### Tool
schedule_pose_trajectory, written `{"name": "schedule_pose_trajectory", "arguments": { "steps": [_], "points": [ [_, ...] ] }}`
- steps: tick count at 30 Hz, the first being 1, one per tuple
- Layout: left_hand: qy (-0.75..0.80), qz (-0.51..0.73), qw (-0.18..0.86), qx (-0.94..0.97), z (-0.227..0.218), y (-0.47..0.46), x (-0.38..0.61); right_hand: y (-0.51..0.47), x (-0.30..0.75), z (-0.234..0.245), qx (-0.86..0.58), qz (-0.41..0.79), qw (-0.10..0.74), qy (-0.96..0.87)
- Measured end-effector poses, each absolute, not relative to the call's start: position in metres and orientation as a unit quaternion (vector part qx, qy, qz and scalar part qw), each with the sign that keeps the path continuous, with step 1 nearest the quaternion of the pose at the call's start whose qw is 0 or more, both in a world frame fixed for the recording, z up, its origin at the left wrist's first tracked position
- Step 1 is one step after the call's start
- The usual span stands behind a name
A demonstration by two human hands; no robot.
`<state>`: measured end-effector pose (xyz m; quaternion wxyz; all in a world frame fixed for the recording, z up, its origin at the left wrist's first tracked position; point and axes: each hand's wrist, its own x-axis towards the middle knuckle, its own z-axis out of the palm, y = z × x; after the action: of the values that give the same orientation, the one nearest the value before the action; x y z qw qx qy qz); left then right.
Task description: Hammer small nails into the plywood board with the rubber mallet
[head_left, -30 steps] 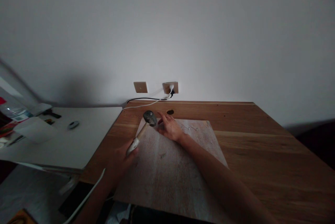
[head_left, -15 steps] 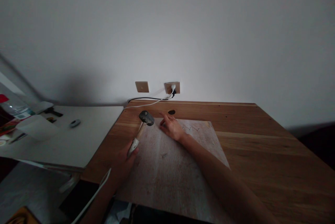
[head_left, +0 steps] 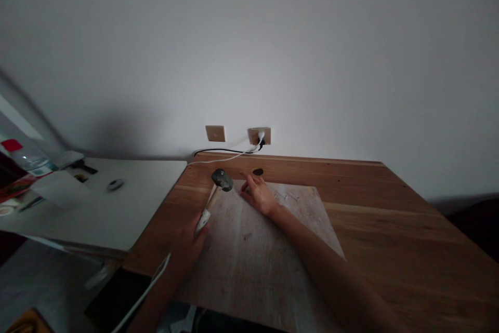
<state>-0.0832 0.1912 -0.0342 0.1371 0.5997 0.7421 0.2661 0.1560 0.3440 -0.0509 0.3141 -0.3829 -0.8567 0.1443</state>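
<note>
My left hand (head_left: 194,239) is wrapped round the handle of a rubber mallet (head_left: 222,180), whose dark head points up and away, over the far left part of a worn wooden board (head_left: 249,270). Close to the mallet head, my right hand (head_left: 260,196) rests at the board's far edge. Its fingers are bent together with one finger stretched out; anything between them is too small to make out. Several thin nails (head_left: 286,197) lie on the board just right of that hand. A small dark mark (head_left: 247,237) shows nearer the board's middle.
The board lies on a brown wooden table (head_left: 390,239) against a wall. White and black cables (head_left: 222,159) run to a wall socket (head_left: 259,136). On the left, a white table (head_left: 144,187) carries a mouse (head_left: 115,184), a red-capped bottle (head_left: 29,157) and papers.
The whole view has shifted slightly, so everything sits a little lower and to the right. Both hands and the mallet keep nearly the same places over the board.
</note>
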Motion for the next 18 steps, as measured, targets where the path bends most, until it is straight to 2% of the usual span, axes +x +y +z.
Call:
{"name": "schedule_pose_trajectory", "arguments": {
  "steps": [4, 12, 15, 18],
  "points": [
    [0.726, 0.241, 0.187, 0.617, -0.03, 0.19, -0.083, 0.342, 0.154, -0.051, -0.387, 0.125, 0.302, -0.862],
    [0.719, 0.254, 0.199, 0.615, -0.023, 0.186, -0.075, 0.326, 0.161, -0.032, -0.409, 0.027, 0.276, -0.869],
    [0.715, 0.261, 0.193, 0.62, -0.024, 0.186, -0.075, 0.302, 0.17, -0.019, -0.343, 0.068, 0.235, -0.907],
    [0.7, 0.259, 0.195, 0.637, -0.022, 0.186, -0.075, 0.271, 0.175, -0.005, -0.274, 0.14, 0.138, -0.941]
  ]
}}
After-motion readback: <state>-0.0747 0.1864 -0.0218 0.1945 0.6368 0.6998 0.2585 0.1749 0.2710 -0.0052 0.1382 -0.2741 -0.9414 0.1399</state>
